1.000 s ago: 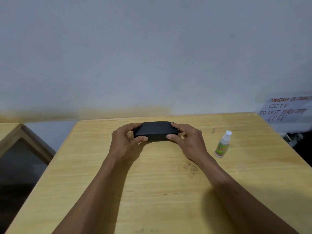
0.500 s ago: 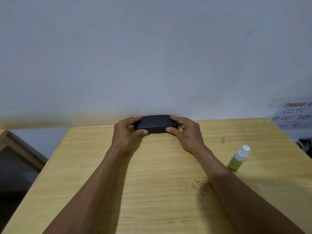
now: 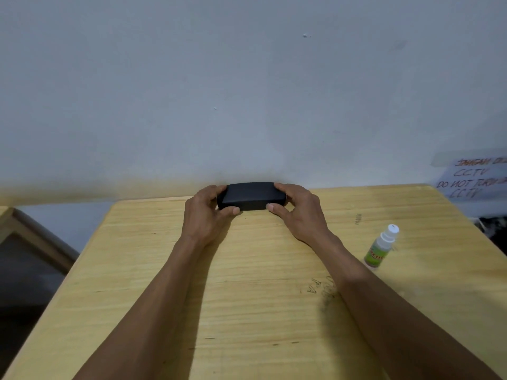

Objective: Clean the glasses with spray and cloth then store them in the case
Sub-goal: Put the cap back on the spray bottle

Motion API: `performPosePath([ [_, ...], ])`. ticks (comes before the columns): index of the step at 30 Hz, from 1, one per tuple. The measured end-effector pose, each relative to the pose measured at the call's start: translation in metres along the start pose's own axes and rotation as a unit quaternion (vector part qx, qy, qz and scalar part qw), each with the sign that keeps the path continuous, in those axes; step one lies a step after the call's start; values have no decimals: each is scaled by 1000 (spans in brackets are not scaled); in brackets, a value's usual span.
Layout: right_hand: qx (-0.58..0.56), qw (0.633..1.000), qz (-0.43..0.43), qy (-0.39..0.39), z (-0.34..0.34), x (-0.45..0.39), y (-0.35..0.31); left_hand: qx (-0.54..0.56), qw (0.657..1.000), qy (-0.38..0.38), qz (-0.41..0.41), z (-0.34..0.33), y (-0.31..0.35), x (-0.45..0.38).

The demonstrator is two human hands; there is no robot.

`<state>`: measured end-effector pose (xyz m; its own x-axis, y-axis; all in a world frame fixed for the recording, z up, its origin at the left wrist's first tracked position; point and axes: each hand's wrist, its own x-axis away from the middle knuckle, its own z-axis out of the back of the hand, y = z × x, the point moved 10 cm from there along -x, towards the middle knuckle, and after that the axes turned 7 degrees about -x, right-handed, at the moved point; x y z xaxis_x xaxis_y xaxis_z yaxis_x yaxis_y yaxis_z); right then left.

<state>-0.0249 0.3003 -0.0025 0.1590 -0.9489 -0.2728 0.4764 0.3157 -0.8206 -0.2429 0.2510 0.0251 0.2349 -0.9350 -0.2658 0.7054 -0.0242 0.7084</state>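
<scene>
black case (image 3: 251,195) lies closed at the far edge of the bench (image 3: 247,297), against the wall. left hand (image 3: 204,215) and right hand (image 3: 300,212) grip its two ends, fingers curled over the top, thumbs on the near side. no glasses or cloth show; whether they are inside, i cannot tell. spray (image 3: 380,246) stands well apart to the right, untouched. both arms reach forward, nearly straight.

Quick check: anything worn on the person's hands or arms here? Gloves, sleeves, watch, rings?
Nothing visible. The left hand and right hand are bare, no gloves or rings showing. Both forearms are uncovered to the frame's bottom edge: no sleeves, watch or bands in view.
</scene>
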Motion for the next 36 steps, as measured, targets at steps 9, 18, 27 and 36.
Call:
performPosePath([
  [9,-36,998,2,42,26,76,-45,-5,997,73,31,35,11,63],
  [18,-34,996,-8,86,116,198,-44,52,998,33,19,17,70,154],
  [27,44,980,-91,173,200,229,32,78,996,-42,-31,-73,145,174],
  [36,81,980,-85,160,188,221,51,119,991,-56,-21,-137,180,151],
])
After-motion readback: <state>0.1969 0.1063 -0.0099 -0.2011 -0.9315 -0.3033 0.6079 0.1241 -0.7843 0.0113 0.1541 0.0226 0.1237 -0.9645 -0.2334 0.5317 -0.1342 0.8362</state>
